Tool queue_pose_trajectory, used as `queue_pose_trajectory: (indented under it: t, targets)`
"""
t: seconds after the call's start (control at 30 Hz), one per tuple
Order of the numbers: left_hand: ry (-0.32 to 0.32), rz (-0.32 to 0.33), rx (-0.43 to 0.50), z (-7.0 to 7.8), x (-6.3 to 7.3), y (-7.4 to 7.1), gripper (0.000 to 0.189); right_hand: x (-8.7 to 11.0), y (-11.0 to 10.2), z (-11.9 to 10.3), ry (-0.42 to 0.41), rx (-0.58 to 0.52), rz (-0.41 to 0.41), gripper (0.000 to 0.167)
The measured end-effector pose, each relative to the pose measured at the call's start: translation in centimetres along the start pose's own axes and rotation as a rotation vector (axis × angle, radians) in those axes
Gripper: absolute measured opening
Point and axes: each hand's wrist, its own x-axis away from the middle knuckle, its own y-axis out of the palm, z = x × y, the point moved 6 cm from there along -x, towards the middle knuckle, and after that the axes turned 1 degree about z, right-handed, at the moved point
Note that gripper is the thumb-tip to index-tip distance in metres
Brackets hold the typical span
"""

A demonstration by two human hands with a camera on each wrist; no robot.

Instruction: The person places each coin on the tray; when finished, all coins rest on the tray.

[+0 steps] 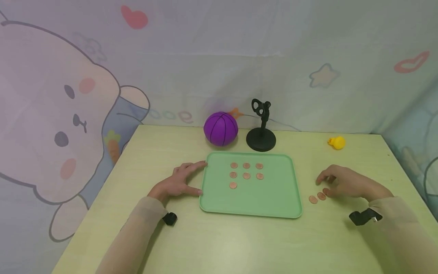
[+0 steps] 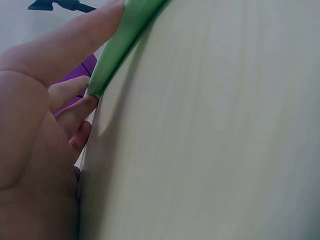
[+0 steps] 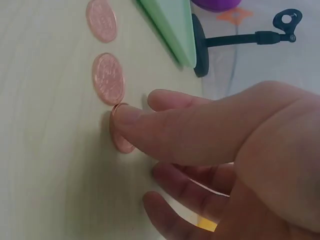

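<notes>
A light green tray (image 1: 253, 203) lies on the table with several copper coins (image 1: 246, 176) set out in rows on it. My left hand (image 1: 176, 184) is spread along the tray's left side, thumb and fingertips right at its rim; the left wrist view shows the thumb on the green edge (image 2: 117, 50). Right of the tray, three more coins lie in a slanting line on the tabletop. My right hand (image 1: 347, 182) is over the nearest coin (image 3: 122, 142), its thumb pressing on it, while the other fingers are apart from it. The middle coin (image 3: 108, 79) is beside it.
Behind the tray stand a purple ball (image 1: 221, 129) and a black stand (image 1: 261, 140) with a round base. A small yellow object (image 1: 338, 142) lies at the back right. A printed cloth (image 1: 219, 57) hangs behind the table.
</notes>
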Motion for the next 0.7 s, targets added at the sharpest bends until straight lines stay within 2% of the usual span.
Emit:
queue_pose_trajectory:
  t: [0.3, 0.53, 0.7]
  targets:
    - [0.019, 0.003, -0.010, 0.0, -0.1, 0.0, 0.103, 0.2, 0.1, 0.7, -0.043, 0.002, 0.072, 0.017]
    - [0.005, 0.002, 0.000, -0.3, -0.2, 0.0, 0.103, 0.0, 0.2, 0.8, -0.036, 0.027, 0.101, 0.018]
    - [0.006, 0.001, 0.003, -0.3, -0.2, 0.1, 0.103, -0.2, 0.8, 1.2, -0.046, 0.093, 0.134, 0.023]
